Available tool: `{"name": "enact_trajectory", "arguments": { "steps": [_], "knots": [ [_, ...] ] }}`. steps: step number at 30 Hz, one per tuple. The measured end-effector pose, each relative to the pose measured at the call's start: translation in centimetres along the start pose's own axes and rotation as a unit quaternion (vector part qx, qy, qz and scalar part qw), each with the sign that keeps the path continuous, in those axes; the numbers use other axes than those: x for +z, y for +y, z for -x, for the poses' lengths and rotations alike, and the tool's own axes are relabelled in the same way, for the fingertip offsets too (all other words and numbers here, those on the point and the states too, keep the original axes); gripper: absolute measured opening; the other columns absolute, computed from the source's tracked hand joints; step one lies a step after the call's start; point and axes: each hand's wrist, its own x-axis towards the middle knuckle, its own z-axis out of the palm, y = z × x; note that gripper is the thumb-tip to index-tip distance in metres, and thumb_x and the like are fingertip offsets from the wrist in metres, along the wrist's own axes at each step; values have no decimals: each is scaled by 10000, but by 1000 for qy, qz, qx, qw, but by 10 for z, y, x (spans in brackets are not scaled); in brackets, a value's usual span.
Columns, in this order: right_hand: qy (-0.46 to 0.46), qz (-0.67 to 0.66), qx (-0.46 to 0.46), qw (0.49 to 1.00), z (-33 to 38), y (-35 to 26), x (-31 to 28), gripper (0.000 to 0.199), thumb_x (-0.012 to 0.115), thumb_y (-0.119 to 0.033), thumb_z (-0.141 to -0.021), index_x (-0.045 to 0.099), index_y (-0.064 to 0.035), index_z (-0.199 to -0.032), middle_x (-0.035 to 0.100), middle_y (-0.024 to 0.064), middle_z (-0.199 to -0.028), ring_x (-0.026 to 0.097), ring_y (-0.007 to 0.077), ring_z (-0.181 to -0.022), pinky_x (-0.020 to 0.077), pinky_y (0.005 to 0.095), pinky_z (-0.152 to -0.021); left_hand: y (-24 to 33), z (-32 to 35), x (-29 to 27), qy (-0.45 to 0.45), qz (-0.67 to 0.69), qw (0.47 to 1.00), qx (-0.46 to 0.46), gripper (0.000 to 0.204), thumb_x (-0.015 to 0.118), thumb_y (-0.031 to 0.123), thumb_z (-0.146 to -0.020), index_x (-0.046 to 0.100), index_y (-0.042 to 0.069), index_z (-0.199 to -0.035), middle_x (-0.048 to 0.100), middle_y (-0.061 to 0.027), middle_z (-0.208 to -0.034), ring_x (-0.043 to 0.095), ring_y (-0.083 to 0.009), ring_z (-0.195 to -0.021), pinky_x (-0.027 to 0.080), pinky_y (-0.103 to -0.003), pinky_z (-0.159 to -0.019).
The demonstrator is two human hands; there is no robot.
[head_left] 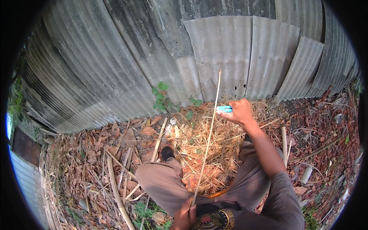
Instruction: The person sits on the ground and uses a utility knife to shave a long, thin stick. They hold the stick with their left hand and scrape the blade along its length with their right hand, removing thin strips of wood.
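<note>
A long, thin, pale stick [207, 149] slants up and away from my lap, its brownish tip standing in front of the metal wall. Its near end is gripped in my left hand [184, 218], close to my waist. Out ahead, my right hand [241, 112] is closed round a light-blue-handled tool [224, 109]. The end of this tool meets the stick in its upper part; whether it has a blade is too small to make out. Under the stick, between my legs, lies a heap of straw-like shavings [214, 161].
A grey corrugated metal wall [222, 46] rises ahead. Dry brown leaves [92, 165] cover the ground at left and right. Several cut poles [117, 188] lie at left, and another pole [284, 143] stands out beside my right arm. A green plant [161, 97] grows against the wall.
</note>
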Motion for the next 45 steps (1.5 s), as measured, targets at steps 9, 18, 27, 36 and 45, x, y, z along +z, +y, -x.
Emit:
{"name": "enact_trajectory", "arguments": {
  "steps": [9, 18, 27, 36, 45],
  "knots": [
    [21, 30, -21, 999, -8, 27, 13, 726, 571, -802, -644, 682, -85, -621, 578, 116, -496, 581, 302, -487, 465, 411, -567, -21, 26, -13, -20, 65, 991, -112, 218, 504, 271, -981, 624, 91, -1008, 486, 46, -721, 462, -97, -670, 352, -249, -556],
    [-14, 61, -78, 995, -12, 24, 18, 793, 518, -884, -620, 658, -103, -602, 582, 92, -505, 568, 260, -480, 456, 385, -604, -3, 37, -23, 1, 288, 890, -353, 320, 526, 398, -961, 640, 118, -1067, 502, 50, -769, 456, -104, -663, 356, -242, -581],
    [-23, 18, 316, 948, -34, 111, 9, 846, 453, -831, -754, 644, -20, -606, 622, 155, -574, 638, 332, -579, 488, 476, -577, 25, 51, -42, -33, 51, 990, -131, 398, 469, 400, -998, 585, 57, -1165, 456, 29, -732, 423, -88, -649, 370, -242, -586],
    [-71, -40, 255, 964, -16, 66, -20, 883, 417, -841, -764, 629, 2, -609, 583, 151, -556, 616, 320, -592, 462, 479, -574, 1, 39, -39, -54, 190, 976, -94, 331, 456, 247, -1000, 473, 24, -1244, 518, -51, -661, 472, -116, -527, 375, -240, -496],
    [-69, -78, 37, 994, 7, -15, -34, 735, 514, -776, -746, 690, -68, -659, 584, 133, -516, 617, 316, -530, 467, 456, -539, 51, -151, -4, -86, 395, 914, 32, 364, 431, 230, -1027, 339, 87, -1349, 557, -97, -658, 384, -44, -380, 332, -178, -394]
  ]
}}
